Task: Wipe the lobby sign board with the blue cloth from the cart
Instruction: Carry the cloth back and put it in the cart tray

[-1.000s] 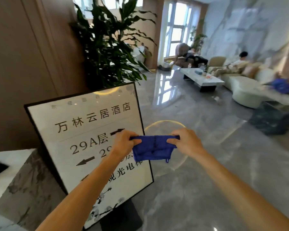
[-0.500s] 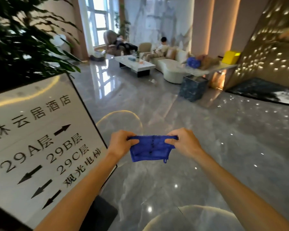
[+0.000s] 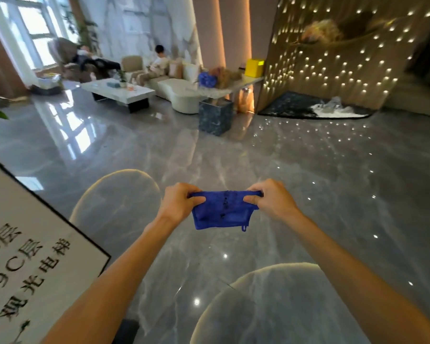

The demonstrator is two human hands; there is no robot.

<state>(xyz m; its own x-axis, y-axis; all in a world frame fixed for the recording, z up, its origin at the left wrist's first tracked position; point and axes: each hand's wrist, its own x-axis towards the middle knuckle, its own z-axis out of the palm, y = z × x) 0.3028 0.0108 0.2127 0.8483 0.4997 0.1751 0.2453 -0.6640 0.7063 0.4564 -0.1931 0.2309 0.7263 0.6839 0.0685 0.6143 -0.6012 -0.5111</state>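
Glossy grey marble floor (image 3: 296, 175) bears the sign board (image 3: 27, 244).

The one camera sits on the person's head, looking forward and down, close above the hands and facing the shiny floor (image 3: 233, 150).

Glossy grey marble floor (image 3: 271, 150) w/ light reflections. Far left: low white rectangular coffee table (image 3: 118, 91), cream curved sofa (image 3: 176, 91) just beside it, person seated on it. Dark blue stone block (image 3: 215, 116) near sofa's end; yellow box (image 3: 254, 67) on ledge behind.
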